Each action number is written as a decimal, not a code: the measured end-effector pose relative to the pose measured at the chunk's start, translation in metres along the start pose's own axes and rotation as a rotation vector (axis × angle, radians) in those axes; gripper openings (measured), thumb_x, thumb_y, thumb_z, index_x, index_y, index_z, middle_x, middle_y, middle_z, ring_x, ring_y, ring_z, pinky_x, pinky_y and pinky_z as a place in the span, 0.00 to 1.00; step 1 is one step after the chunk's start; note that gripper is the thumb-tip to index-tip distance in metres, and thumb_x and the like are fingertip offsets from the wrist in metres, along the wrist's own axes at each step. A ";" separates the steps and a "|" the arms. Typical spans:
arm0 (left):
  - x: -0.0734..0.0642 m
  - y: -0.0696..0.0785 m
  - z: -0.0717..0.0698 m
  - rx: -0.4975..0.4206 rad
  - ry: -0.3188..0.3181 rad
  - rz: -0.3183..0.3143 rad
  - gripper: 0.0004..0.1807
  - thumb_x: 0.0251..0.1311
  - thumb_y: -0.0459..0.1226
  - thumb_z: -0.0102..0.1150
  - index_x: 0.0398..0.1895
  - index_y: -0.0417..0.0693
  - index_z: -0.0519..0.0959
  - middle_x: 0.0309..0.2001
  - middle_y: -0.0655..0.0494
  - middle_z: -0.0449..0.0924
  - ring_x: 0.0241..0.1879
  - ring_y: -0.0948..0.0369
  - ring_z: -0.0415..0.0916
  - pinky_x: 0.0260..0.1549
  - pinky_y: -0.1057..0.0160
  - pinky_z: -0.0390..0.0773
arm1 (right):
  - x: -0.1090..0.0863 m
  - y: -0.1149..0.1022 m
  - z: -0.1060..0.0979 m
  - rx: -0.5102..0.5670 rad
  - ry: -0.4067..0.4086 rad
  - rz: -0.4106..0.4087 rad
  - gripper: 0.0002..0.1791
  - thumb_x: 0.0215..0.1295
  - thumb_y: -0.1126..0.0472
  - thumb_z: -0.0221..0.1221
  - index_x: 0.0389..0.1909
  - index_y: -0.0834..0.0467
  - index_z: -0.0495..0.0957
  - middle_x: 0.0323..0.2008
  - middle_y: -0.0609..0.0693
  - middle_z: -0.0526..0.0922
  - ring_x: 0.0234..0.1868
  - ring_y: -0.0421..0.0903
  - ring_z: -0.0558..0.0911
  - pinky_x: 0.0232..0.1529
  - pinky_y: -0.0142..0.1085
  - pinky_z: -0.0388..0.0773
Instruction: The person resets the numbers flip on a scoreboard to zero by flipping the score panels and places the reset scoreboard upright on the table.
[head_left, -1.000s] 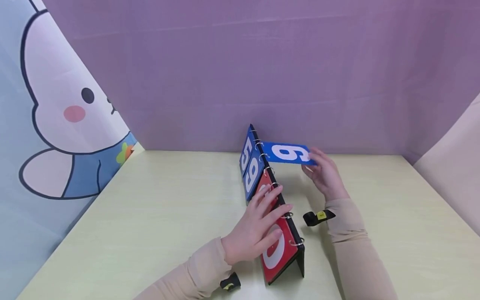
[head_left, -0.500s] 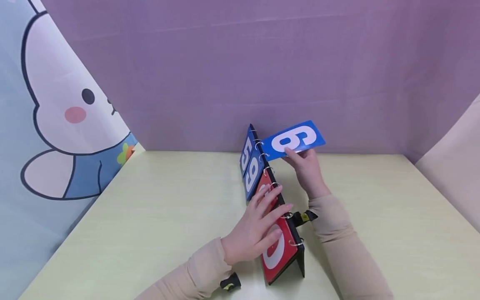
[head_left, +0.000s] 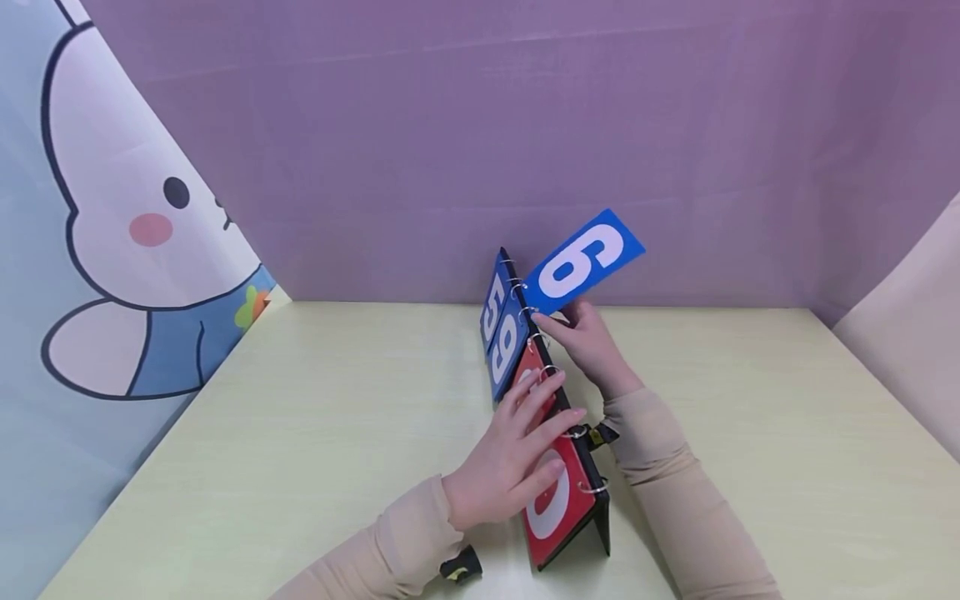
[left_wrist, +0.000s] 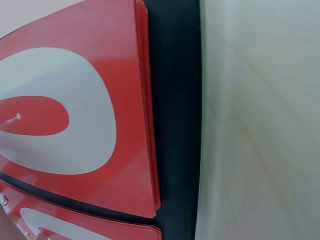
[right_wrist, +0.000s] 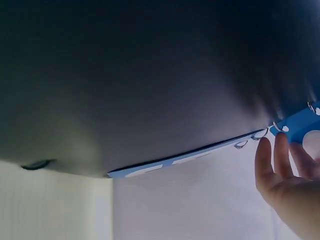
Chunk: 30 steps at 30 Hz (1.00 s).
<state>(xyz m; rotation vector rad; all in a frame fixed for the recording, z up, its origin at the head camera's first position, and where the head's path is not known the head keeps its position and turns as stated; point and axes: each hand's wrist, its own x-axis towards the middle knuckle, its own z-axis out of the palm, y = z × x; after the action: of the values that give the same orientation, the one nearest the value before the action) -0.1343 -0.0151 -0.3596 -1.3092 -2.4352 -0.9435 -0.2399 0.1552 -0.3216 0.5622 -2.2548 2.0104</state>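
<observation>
A black flip scoreboard stands tent-like at the middle of the table in the head view, its number cards hung on metal rings. My left hand rests with spread fingers across the red cards, which show white zeros. One blue card with a looped white numeral is lifted off to the right of the ring edge, slanting upward. My right hand touches its lower side, thumb reaching toward a ring and the other fingers partly hidden behind the card. In the right wrist view these fingers are nearly straight near the rings.
Blue cards lie on the far left face of the scoreboard. A purple cloth backdrop rises at the back edge of the pale table. A cartoon-printed sheet hangs at the left. Black wrist straps sit by both sleeves.
The lifted blue card has swung upward from nearly level. My right hand has slid left from the card's outer end toward the rings. My left hand has stayed in place.
</observation>
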 end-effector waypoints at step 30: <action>0.001 0.000 -0.001 0.004 -0.011 0.006 0.30 0.63 0.46 0.45 0.70 0.59 0.58 0.75 0.55 0.40 0.74 0.53 0.31 0.69 0.42 0.50 | 0.001 -0.004 0.003 -0.603 -0.132 -0.319 0.18 0.73 0.64 0.45 0.58 0.60 0.74 0.64 0.57 0.71 0.66 0.56 0.66 0.66 0.55 0.59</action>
<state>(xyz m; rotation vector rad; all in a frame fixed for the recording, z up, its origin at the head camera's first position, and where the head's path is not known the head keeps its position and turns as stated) -0.1348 -0.0148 -0.3581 -1.3229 -2.4384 -0.9324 -0.2392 0.1521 -0.3174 0.9209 -2.4724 1.0997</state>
